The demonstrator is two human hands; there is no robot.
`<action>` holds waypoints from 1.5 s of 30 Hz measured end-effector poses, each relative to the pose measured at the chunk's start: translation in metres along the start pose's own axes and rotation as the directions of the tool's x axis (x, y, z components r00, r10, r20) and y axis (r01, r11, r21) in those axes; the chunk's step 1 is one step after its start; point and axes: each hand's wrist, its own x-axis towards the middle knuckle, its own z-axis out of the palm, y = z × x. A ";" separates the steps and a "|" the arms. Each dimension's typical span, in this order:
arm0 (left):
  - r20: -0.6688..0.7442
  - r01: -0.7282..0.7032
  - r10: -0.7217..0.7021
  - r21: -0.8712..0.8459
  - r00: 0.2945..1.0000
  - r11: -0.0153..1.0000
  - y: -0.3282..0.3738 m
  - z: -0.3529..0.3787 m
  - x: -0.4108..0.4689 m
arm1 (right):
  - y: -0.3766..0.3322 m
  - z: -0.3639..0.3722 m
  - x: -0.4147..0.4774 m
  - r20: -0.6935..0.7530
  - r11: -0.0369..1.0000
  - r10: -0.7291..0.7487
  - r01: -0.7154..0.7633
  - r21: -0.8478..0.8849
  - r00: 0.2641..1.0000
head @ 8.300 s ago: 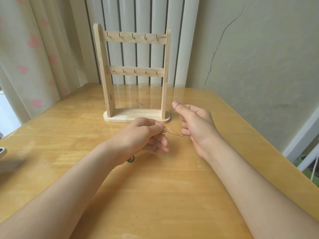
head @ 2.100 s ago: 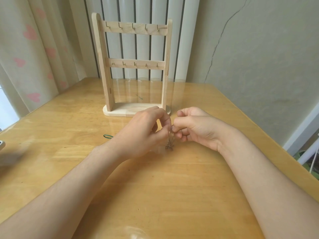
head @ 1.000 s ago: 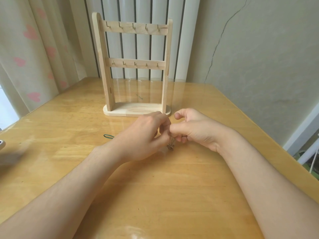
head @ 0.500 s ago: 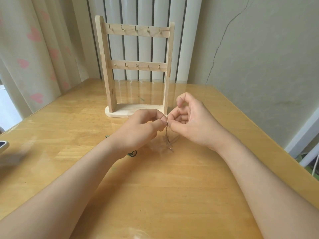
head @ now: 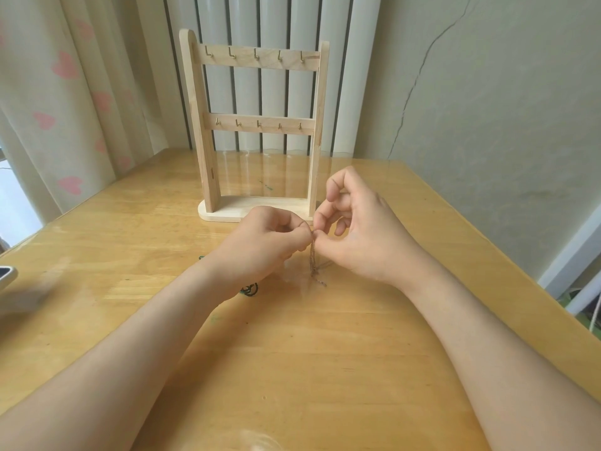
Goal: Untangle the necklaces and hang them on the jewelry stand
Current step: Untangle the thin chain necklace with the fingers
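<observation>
Both hands, left [head: 263,242] and right [head: 361,232], pinch a thin chain [head: 313,258] dangling onto the glossy wooden counter [head: 292,353], near the jewelry stand [head: 257,125]; heart-print curtain [head: 58,109] left, cracked wall [head: 487,109] right.

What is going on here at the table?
A person pinches a thin necklace at its top with the left hand and the right hand; its lower end trails on the table. Every hook on the stand behind is bare, so nothing is hung yet. A dark green cord lies beside the left wrist.
</observation>
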 end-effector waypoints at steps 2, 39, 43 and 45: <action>0.008 0.000 0.000 -0.009 1.000 1.000 0.001 0.000 0.000 | -0.002 0.001 -0.001 -0.002 0.999 -0.017 0.017 -0.036 1.000; 0.100 -0.053 0.059 -0.062 0.993 0.997 -0.003 -0.006 0.004 | 0.012 0.006 0.004 0.143 0.982 0.091 -0.113 0.151 0.986; 0.099 -0.051 0.066 -0.144 0.993 0.988 -0.005 -0.005 0.005 | 0.013 0.004 0.006 0.150 0.922 0.161 -0.203 0.329 0.976; 0.103 -0.050 0.068 -0.170 0.992 0.984 -0.006 -0.004 0.005 | 0.013 0.004 0.007 0.145 0.903 0.177 -0.219 0.371 0.973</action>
